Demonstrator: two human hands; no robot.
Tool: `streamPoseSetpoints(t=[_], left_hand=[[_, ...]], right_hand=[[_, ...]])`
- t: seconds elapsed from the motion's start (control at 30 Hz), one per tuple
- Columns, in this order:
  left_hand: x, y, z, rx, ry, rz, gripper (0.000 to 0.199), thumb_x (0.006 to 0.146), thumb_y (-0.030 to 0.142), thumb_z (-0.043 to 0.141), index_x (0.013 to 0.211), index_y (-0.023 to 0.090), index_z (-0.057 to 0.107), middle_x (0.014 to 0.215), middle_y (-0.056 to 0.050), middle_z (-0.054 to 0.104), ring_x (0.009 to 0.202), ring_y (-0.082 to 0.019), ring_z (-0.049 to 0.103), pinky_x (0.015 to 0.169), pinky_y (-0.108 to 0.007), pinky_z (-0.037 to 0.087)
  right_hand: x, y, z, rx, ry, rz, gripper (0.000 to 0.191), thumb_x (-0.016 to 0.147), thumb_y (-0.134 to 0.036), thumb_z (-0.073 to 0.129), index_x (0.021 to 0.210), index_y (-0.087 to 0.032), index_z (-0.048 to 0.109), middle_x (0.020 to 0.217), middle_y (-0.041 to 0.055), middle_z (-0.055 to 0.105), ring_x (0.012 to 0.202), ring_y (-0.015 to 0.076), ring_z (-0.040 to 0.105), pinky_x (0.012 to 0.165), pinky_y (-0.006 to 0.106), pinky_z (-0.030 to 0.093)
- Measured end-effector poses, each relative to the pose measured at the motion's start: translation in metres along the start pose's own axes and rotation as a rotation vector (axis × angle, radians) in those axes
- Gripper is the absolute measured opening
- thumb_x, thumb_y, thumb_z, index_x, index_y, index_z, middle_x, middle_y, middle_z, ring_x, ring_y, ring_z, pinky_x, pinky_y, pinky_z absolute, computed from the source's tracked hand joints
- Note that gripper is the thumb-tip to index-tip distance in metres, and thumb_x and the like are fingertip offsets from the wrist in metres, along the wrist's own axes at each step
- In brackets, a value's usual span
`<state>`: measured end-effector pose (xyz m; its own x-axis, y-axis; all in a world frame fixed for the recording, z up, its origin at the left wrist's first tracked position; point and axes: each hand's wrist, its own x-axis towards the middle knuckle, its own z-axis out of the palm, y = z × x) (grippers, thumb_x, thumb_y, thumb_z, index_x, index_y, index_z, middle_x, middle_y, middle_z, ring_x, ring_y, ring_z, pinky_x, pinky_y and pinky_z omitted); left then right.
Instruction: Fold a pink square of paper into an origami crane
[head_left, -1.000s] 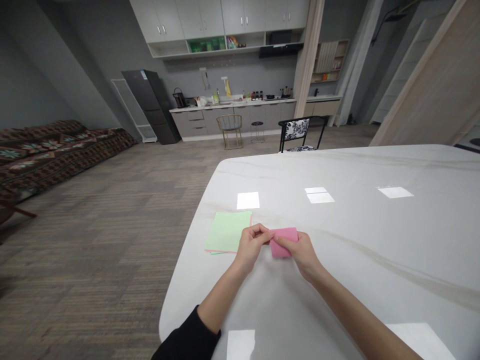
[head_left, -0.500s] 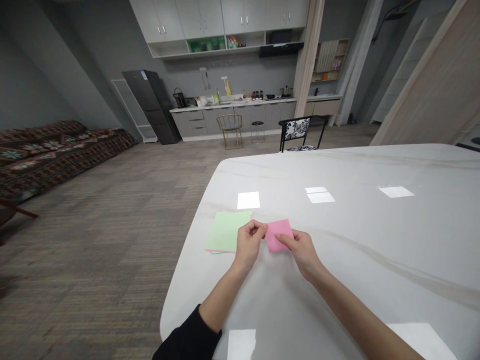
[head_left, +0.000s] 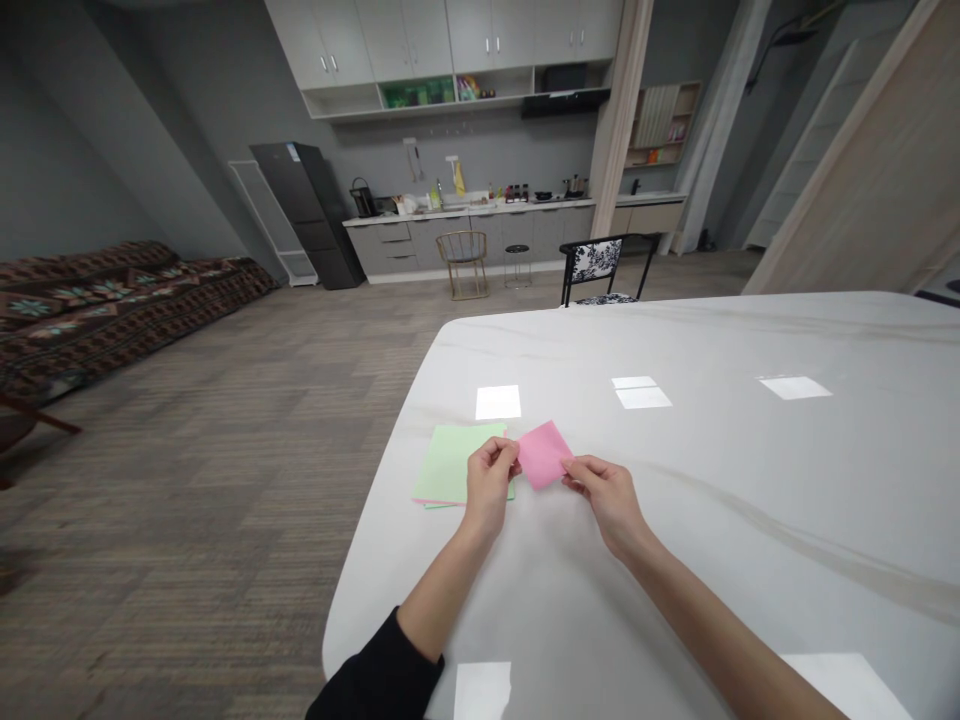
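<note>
A small pink square of folded paper (head_left: 544, 455) is held between my two hands above the white table (head_left: 720, 480), turned so that one corner points away from me. My left hand (head_left: 491, 478) pinches its left corner between thumb and fingers. At the right corner, my right hand (head_left: 606, 495) grips it with thumb and fingertips. Beneath and left of my left hand lies a stack of paper sheets (head_left: 454, 462), light green on top with pink and darker green edges showing below. My left hand and wrist hide part of the stack's right side.
Ceiling lights reflect on the glossy tabletop. A black chair (head_left: 596, 265) with a patterned back stands at the table's far side. Farther off are a gold-framed chair (head_left: 463, 255), a round stool (head_left: 517, 258), a dark fridge (head_left: 307, 215) and a kitchen counter (head_left: 480, 210). A patterned sofa (head_left: 112, 295) sits at left.
The pink paper has turned so its corner points away and shifted slightly left and away from me. My right hand's grip has moved from across the paper's face to its right corner.
</note>
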<state>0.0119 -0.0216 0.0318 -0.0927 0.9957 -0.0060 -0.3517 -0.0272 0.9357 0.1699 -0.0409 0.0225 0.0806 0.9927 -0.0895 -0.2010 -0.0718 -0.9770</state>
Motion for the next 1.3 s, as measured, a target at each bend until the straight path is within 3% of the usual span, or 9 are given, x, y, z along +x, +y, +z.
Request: streamPoseSetpoints(t=[0.17, 0.33, 0.67, 0.9, 1.07, 1.17, 1.3], left_hand=[[-0.003, -0.005, 0.002, 0.050, -0.109, -0.137, 0.025, 0.066, 0.033, 0.075, 0.073, 0.012, 0.062, 0.068, -0.002, 0.059, 0.064, -0.013, 0.053, 0.063, -0.026, 0.043], [-0.004, -0.005, 0.000, 0.148, -0.135, -0.175, 0.027, 0.064, 0.034, 0.076, 0.063, 0.014, 0.058, 0.061, 0.001, 0.054, 0.056, -0.010, 0.048, 0.056, -0.023, 0.038], [-0.011, -0.004, -0.003, 0.414, -0.435, -0.320, 0.025, 0.059, 0.032, 0.080, 0.065, 0.010, 0.069, 0.052, 0.003, 0.049, 0.049, -0.008, 0.037, 0.050, -0.023, 0.026], [-0.009, -0.014, 0.000, 0.329, -0.332, -0.175, 0.026, 0.061, 0.031, 0.079, 0.075, 0.010, 0.073, 0.062, -0.002, 0.062, 0.057, -0.012, 0.049, 0.056, -0.025, 0.036], [-0.012, -0.008, 0.001, 0.335, -0.431, -0.195, 0.028, 0.066, 0.039, 0.077, 0.074, 0.012, 0.072, 0.061, -0.003, 0.061, 0.053, -0.012, 0.048, 0.052, -0.024, 0.033], [-0.010, -0.003, 0.002, 0.303, -0.359, -0.056, 0.027, 0.074, 0.040, 0.070, 0.079, 0.014, 0.070, 0.071, -0.004, 0.064, 0.063, -0.014, 0.053, 0.059, -0.024, 0.038], [-0.008, -0.001, 0.003, 0.329, -0.303, 0.047, 0.019, 0.075, 0.034, 0.070, 0.076, 0.015, 0.066, 0.070, -0.003, 0.061, 0.065, -0.013, 0.052, 0.060, -0.023, 0.038]], right_hand=[[0.000, 0.000, -0.002, -0.079, -0.010, -0.023, 0.025, 0.071, -0.040, 0.075, 0.066, -0.016, 0.072, 0.065, 0.0023, 0.062, 0.068, 0.0162, 0.051, 0.068, 0.030, 0.040], [0.004, 0.000, -0.004, 0.047, 0.075, -0.001, 0.023, 0.064, -0.037, 0.080, 0.066, -0.017, 0.071, 0.061, -0.0007, 0.061, 0.062, 0.0130, 0.050, 0.062, 0.027, 0.039], [0.007, -0.003, -0.009, 0.185, 0.083, 0.018, 0.024, 0.059, -0.036, 0.084, 0.066, -0.017, 0.072, 0.070, 0.0023, 0.067, 0.067, 0.0151, 0.055, 0.065, 0.029, 0.044], [0.005, -0.008, -0.007, 0.174, 0.025, -0.020, 0.025, 0.069, -0.041, 0.077, 0.075, -0.017, 0.071, 0.073, 0.0027, 0.067, 0.069, 0.0163, 0.056, 0.065, 0.028, 0.044], [0.003, -0.012, -0.008, -0.016, 0.013, -0.105, 0.029, 0.071, -0.045, 0.073, 0.072, -0.017, 0.068, 0.070, 0.0036, 0.066, 0.065, 0.0171, 0.055, 0.061, 0.028, 0.042], [0.000, -0.015, -0.007, -0.180, -0.091, -0.177, 0.025, 0.076, -0.042, 0.069, 0.071, -0.017, 0.067, 0.068, 0.0038, 0.067, 0.065, 0.0179, 0.056, 0.062, 0.028, 0.042], [-0.005, -0.018, -0.004, -0.348, -0.212, -0.222, 0.020, 0.080, -0.033, 0.064, 0.070, -0.017, 0.068, 0.072, 0.0050, 0.069, 0.071, 0.0199, 0.061, 0.069, 0.030, 0.046]])
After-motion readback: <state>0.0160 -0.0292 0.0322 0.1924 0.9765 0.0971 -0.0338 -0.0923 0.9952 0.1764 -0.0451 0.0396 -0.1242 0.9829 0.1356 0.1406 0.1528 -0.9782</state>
